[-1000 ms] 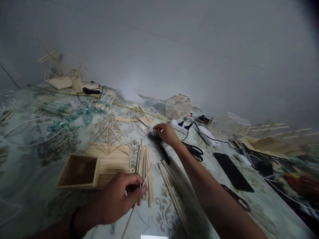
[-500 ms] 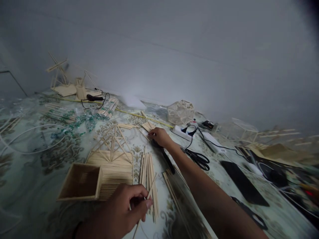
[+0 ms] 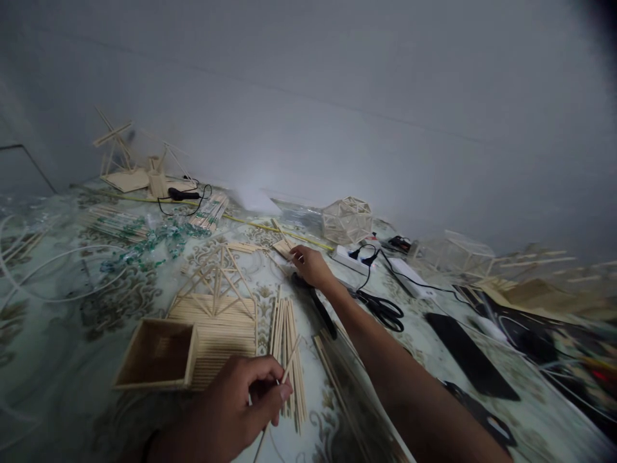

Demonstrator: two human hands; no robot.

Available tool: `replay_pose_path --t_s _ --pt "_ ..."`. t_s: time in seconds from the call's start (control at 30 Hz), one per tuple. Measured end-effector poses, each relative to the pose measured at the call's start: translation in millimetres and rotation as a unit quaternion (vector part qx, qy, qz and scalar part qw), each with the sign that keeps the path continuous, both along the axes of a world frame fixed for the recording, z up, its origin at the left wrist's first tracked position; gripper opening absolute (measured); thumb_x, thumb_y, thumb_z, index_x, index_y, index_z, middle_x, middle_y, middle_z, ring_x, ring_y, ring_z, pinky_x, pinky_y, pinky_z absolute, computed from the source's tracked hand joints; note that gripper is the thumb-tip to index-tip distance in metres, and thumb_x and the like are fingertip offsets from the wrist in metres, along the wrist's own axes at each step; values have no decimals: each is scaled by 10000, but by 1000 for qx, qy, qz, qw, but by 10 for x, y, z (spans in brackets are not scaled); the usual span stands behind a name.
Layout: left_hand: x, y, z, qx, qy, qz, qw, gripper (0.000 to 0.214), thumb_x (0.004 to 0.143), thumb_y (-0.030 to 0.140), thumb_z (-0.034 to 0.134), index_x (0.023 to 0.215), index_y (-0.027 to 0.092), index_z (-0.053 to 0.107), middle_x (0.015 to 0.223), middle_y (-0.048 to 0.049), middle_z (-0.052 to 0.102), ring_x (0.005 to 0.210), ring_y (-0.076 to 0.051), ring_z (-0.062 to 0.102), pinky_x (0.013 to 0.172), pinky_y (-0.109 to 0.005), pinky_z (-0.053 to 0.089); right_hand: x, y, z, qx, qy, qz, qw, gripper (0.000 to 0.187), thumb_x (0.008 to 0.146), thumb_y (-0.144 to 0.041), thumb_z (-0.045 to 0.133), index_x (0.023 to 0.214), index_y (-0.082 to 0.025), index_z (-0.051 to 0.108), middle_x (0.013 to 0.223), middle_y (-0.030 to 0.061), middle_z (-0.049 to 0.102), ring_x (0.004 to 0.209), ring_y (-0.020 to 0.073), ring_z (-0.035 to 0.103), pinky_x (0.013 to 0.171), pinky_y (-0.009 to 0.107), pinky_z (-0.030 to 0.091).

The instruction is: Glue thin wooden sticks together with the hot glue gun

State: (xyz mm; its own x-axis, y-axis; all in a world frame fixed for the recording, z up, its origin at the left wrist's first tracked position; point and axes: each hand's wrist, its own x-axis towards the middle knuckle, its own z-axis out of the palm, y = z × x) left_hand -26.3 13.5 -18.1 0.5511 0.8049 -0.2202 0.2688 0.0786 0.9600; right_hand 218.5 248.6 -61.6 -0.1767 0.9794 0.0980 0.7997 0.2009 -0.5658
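My left hand (image 3: 241, 402) is closed at the lower middle, pinching a thin wooden stick (image 3: 292, 355) between thumb and forefinger. Just beyond it lies a loose bundle of similar wooden sticks (image 3: 277, 328). Farther forward, my right hand (image 3: 311, 267) has its fingers drawn together beside small flat wooden pieces (image 3: 281, 247); what they grip is too small to make out. Below that wrist lies a black curved handle (image 3: 324, 315). To the left stands a stick-built model with a slatted base (image 3: 226, 331), a triangular frame (image 3: 216, 280) and an open square box (image 3: 191, 357).
Black scissors (image 3: 385, 312), a white power strip (image 3: 351, 258) with plugs and cables, and a flat black slab (image 3: 470, 354) lie to the right. A stick polyhedron (image 3: 347, 220) sits by the wall. Wrapped stick bundles (image 3: 118, 224) and a black glue gun (image 3: 183, 193) are at back left.
My right hand has shifted very slightly, staying by the small wooden pieces. My left hand still pinches the stick, nearly in the same place. The view has tilted a little.
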Motion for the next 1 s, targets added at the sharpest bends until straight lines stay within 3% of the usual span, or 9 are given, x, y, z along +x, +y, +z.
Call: replay_pose_path --t_s 0.13,0.23,0.37,0.43,0.5,0.6,0.73,1.0 --pt "-13 14 9 4 -6 10 1000 327 1033 430 531 811 198 588 724 10 628 724 -165 589 714 -284 423 -18 -147 106 -14 100 4 995 262 1027 -398 663 1081 -146 709 947 51 733 794 177 694 765 352 595" --pt "-22 12 18 8 -11 21 1000 345 1041 453 531 815 199 592 721 13 619 715 -162 579 692 -280 417 -42 -410 255 -43 188 38 980 339 978 -489 634 959 -156 696 690 -1 645 632 156 618 671 312 534" --pt "-31 -6 14 16 -20 40 999 370 1051 475 525 802 205 576 709 17 595 704 -162 575 681 -281 418 -38 -917 503 -66 289 67 953 377 913 -572 676 937 -198 632 780 8 670 712 170 666 748 340 567" --pt "-35 -16 13 27 -22 49 998 361 1050 475 532 811 209 580 709 18 585 716 -167 576 683 -279 425 -23 -1196 602 -76 332 67 938 355 903 -547 729 938 -202 649 816 16 692 741 170 682 769 336 568" --pt "-37 -28 15 40 -18 56 997 356 1052 472 532 816 211 583 726 17 583 729 -167 575 694 -279 437 -20 -1472 654 -87 411 61 906 297 888 -461 810 973 -204 689 788 7 704 730 160 684 761 315 555" --pt "-40 -52 13 46 -1 43 998 346 1061 459 524 829 214 599 741 14 606 748 -170 586 707 -281 441 -58 -1845 633 -64 502 35 861 247 869 -360 874 1014 -243 713 808 -21 721 690 136 696 717 279 552" --pt "-40 -89 -21 48 25 21 998 328 1064 454 532 853 219 622 755 17 633 758 -169 599 710 -283 438 -138 -2161 504 -64 524 10 849 163 895 -340 861 942 -240 740 820 -13 751 688 137 740 732 276 585" --pt "-18 -82 6 31 57 26 998 299 1042 429 555 850 224 660 749 9 675 749 -179 610 683 -286 436 -163 -2217 338 -69 554 14 830 178 875 -325 878 956 -248 739 800 -3 745 702 144 749 689 253 573"
